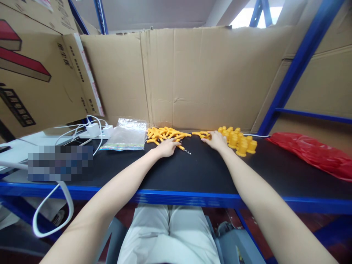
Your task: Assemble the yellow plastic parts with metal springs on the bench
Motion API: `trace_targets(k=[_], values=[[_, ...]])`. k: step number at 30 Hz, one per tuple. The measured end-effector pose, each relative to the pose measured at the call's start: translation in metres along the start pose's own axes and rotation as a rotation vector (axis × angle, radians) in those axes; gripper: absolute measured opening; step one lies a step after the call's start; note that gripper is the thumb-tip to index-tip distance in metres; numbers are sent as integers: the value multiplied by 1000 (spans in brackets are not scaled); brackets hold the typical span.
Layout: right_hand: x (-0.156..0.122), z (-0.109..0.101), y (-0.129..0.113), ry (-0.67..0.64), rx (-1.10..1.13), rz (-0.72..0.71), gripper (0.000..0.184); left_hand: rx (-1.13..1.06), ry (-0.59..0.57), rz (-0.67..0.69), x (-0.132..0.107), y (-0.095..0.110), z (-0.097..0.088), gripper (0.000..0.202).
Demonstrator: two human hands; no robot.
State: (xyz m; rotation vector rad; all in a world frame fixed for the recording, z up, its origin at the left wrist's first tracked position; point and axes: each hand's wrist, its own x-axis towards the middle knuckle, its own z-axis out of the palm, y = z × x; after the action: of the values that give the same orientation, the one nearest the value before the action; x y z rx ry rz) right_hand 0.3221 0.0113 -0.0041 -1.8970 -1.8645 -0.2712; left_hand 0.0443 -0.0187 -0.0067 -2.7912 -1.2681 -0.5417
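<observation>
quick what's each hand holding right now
Left hand: palm down on orange pieces, grip hidden.
Right hand: fingers on one orange piece, grip unclear.

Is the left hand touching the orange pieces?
Touching. The head view shows the left hand lying on the orange pieces, one poking out beneath.

A pixelated patch [59, 163] blots out whatever lies at the left of the worktop [192, 172]. The left hand [167, 147] covers the near edge of the orange T-shaped pieces [165, 134], and its grip is unreadable. The right hand [217, 140] hides its own fingertips (its hold is also unclear). A red bag [313, 156] runs off the right edge. A tiny coil [187, 151] is too small to identify.
</observation>
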Motion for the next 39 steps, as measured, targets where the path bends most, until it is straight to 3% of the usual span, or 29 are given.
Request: trace_targets(k=[4, 7, 13, 18, 22, 27, 30, 34, 39], values=[[1, -14, 12, 164, -9, 89, 37, 3, -2, 47, 1, 0, -2, 33], [1, -18, 26, 214, -57, 179, 36, 36, -17, 23, 1, 2, -5, 32], [6, -16, 39, 126, -94, 283, 29, 64, -45, -6, -1, 8, -12, 32], [13, -35, 30, 7, -136, 334, 31, 27, -52, -55, -3, 12, -17, 32], [16, -41, 27, -68, -106, 245, 16, -8, -112, -114, -4, 14, -20, 33], [19, -25, 26, -174, 90, 65, 8, -33, -132, -137, -5, 16, -23, 32], [17, -16, 22, -237, 209, -36, 17, -23, -149, -150, -6, 18, -26, 30], [8, -8, 16, -263, 228, -52, 47, -16, -168, -161, -6, 19, -29, 30], [4, -3, 20, -202, 305, -83, 55, -26, -170, -165, -6, 18, -28, 28]])
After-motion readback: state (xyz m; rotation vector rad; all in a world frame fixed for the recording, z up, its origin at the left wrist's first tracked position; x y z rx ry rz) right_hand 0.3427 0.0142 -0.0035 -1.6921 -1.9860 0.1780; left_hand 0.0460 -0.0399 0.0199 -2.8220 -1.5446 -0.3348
